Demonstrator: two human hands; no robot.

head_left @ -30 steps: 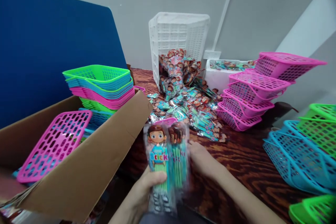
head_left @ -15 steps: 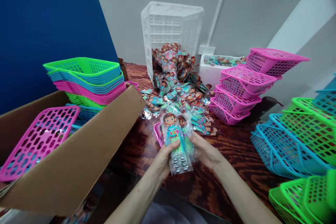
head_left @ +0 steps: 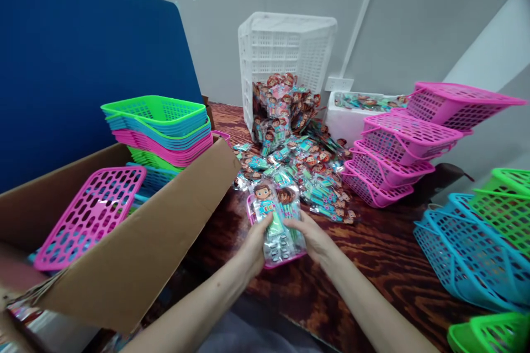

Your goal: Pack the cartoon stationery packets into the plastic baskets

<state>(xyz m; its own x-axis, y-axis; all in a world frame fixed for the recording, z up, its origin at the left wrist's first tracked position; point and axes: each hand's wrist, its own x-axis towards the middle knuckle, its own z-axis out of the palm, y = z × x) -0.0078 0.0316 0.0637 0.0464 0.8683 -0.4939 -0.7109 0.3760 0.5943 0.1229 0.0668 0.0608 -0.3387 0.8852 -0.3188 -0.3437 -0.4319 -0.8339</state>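
Note:
My left hand (head_left: pixel 255 241) is closed on the left side of some clear stick packets (head_left: pixel 273 227), its thumb lying on top. They have cartoon-head cards, green sticks and "Stick" lettering. My right hand (head_left: pixel 310 234) grips the right side of the same packets, thumb also on the front. Directly under them is a small pink basket (head_left: pixel 285 262); its rim shows around the packets, and most of it is hidden. Beyond my hands spreads a heap of similar packets (head_left: pixel 290 160), spilling from a white crate (head_left: pixel 269 38) tipped on its side.
At left, a cardboard box (head_left: pixel 165 237) holds nested baskets (head_left: pixel 161 135) and a pink perforated basket (head_left: pixel 93 215). Stacked pink baskets (head_left: pixel 397 160) stand right of the heap, before a white foam box (head_left: pixel 343 118). Blue baskets (head_left: pixel 464 253) and green baskets (head_left: pixel 492 331) line the right edge.
Both hands have lowered the packets a little onto the pink basket, and my right thumb has come across their front. The view has shifted slightly left.

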